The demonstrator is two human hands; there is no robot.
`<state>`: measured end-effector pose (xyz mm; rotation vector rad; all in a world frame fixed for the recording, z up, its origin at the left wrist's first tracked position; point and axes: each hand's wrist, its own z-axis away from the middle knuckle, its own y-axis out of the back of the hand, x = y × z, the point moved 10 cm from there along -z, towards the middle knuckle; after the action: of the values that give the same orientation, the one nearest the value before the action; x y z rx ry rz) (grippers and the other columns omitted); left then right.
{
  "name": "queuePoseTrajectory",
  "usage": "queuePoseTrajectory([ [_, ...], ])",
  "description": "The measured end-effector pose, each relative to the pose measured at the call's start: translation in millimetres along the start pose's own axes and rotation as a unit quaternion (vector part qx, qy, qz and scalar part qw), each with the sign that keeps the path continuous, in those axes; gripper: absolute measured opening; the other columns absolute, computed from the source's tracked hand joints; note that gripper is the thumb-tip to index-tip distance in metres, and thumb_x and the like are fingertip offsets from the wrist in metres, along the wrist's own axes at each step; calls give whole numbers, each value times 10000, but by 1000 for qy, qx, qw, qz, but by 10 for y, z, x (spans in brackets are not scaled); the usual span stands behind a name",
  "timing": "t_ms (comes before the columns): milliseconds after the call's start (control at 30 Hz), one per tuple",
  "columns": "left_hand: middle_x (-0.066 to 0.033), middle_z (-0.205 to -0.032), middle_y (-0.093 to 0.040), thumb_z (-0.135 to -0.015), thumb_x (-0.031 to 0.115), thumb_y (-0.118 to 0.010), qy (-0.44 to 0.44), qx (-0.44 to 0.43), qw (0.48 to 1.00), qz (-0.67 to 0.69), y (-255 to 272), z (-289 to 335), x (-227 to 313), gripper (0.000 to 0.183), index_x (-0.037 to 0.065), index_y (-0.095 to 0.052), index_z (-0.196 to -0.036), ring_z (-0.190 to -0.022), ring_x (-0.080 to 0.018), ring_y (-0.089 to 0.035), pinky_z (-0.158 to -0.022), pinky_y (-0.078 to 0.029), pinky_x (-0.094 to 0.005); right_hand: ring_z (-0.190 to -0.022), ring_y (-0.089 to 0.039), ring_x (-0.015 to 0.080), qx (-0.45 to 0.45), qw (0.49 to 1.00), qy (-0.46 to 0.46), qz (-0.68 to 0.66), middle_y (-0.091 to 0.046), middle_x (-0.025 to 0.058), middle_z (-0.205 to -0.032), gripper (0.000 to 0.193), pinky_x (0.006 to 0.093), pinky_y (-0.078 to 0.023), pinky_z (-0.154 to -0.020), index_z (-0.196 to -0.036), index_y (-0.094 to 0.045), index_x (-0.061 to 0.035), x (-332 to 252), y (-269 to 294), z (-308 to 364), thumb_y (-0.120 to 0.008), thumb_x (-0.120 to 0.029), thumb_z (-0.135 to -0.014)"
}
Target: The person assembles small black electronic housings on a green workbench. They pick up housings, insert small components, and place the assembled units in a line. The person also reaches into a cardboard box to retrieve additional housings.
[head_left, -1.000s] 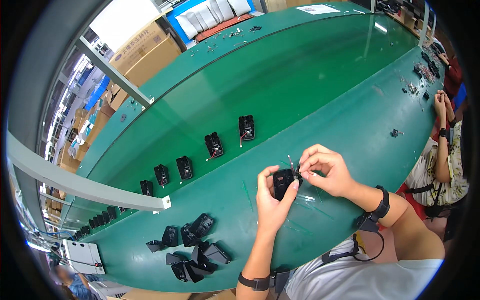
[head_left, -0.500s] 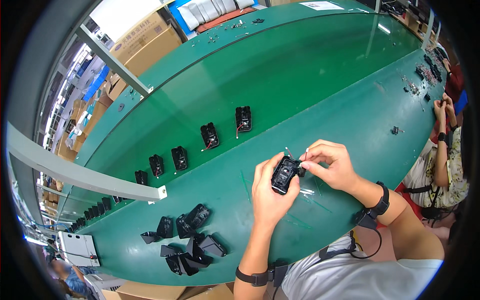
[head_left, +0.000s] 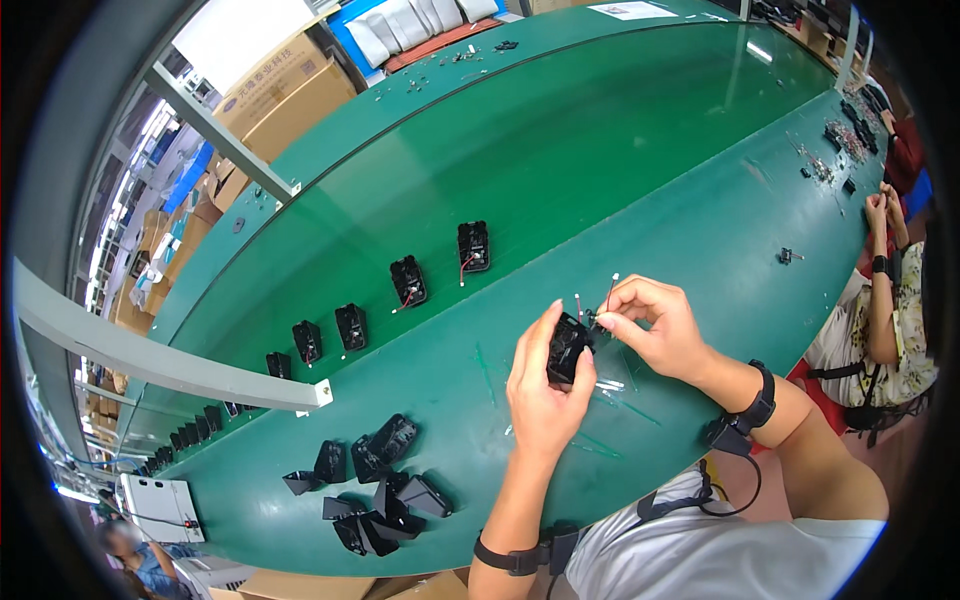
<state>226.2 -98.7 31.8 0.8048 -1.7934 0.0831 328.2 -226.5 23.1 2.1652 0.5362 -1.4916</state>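
Cradled in my left hand [head_left: 540, 385], a black plastic housing [head_left: 567, 350] is tilted with its hollow side partly facing me. Its far right corner meets the fingers of my right hand [head_left: 650, 318], which pinch a small black part with red wires [head_left: 611, 291] and white connector ends standing up. The fingertips partly cover that small part, so its exact shape is hidden. Thin green strips [head_left: 598, 446] and a few clear slivers lie on the green bench below my hands.
Several black shells [head_left: 385, 450] are heaped left of my arm. Along the green belt stands a row of similar housings with red wires [head_left: 474, 247]. A grey metal frame post [head_left: 290, 395] reaches in from the left. On the right, a co-worker's hands [head_left: 885, 208] are beside loose parts [head_left: 850, 140].
In my left hand the housing has turned, showing more of its side. My right fingers stay at its corner with the wires. The whole view has shifted slightly.
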Motion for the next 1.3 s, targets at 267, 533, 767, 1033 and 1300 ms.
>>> queuePoseTrajectory([
  [267,-197,-1289,-512,-669,-3,-804,-58,-45,997,-24,-206,57,187,678,9,-497,-1273,-1231,-362,-513,-1037,-426,-426,-691,-557,117,15,998,54,43,-611,80,-894,109,263,-453,-592,-918,-604,5,-52,-58,108,-687,-60,-891],
  [533,-247,-1371,-447,-741,-62,-671,-91,-52,994,9,-347,119,155,700,-21,-396,-1383,-1272,-407,-472,-1039,-432,-447,-682,-516,101,59,997,42,31,-571,58,-867,103,258,-420,-586,-904,-600,-4,-38,-17,136,-686,-59,-888],
  [767,-256,-1408,-410,-713,-118,-510,-91,-62,994,-28,-351,143,165,716,-35,-384,-1413,-1307,-426,-441,-1051,-439,-455,-680,-505,127,33,996,42,71,-578,61,-847,107,281,-427,-606,-890,-614,-16,-57,-67,114,-708,-58,-858],
  [1033,-227,-1406,-480,-743,-127,-538,-83,-105,991,-15,-290,54,152,667,1,-429,-1389,-1289,-398,-503,-1030,-470,-428,-775,-541,129,7,992,28,120,-603,48,-955,205,270,-452,-659,-997,-633,-28,-21,-15,69,-744,-76,-831],
  [1300,-219,-1404,-504,-781,-105,-580,-77,-107,986,100,-247,34,141,595,-5,-452,-1354,-1295,-372,-517,-1062,-444,-433,-965,-618,124,-62,988,-67,-122,-647,83,-1081,381,266,-517,-817,-1184,-579,18,221,-127,20,-736,-149,-879],
])
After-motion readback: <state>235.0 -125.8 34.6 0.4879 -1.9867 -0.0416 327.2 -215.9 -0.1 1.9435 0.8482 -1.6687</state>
